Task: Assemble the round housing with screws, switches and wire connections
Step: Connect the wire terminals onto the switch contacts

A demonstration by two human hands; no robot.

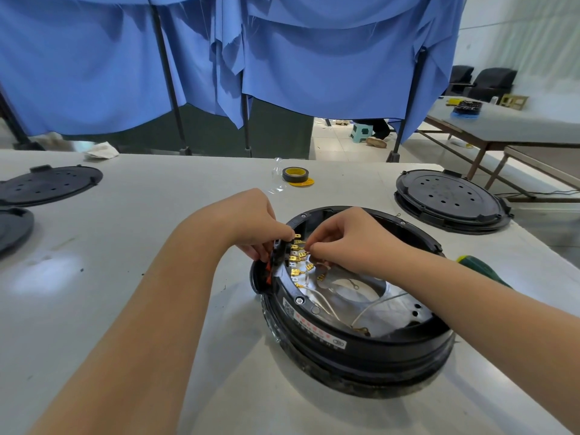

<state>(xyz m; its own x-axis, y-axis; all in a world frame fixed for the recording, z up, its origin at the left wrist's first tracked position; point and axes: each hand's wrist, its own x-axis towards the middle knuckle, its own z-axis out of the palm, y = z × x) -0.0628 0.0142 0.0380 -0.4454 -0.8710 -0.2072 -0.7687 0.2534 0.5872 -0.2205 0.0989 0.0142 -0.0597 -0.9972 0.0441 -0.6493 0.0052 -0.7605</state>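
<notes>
At the near right of the grey table (150, 215), the round housing (361, 350) is sitting open side up, and both hands are working at its left rim. The left hand (251, 224) is curling round the black switch block (277, 255) mounted in the wall there, steadying it from outside, with its fingertips resting by the top of the row of brass terminals (296, 255). The right hand (348, 240) is reaching in from the other side, thumb and forefinger pinching what looks like a small brass connector on a wire and bringing it against one of the upper terminals; the pinch hides the connector itself. White wires (326, 304) are trailing loose over the silvery floor inside, so the wiring step looks to be partly done, with more leads left to seat. The next move seems to call for lining the connector square with its tab and pushing firmly while the left hand is bracing the block. A green-handled screwdriver (480, 268) is lying just behind the right forearm, a tape roll (295, 175) is sitting further back, and black covers (448, 199) are waiting on both sides.
</notes>
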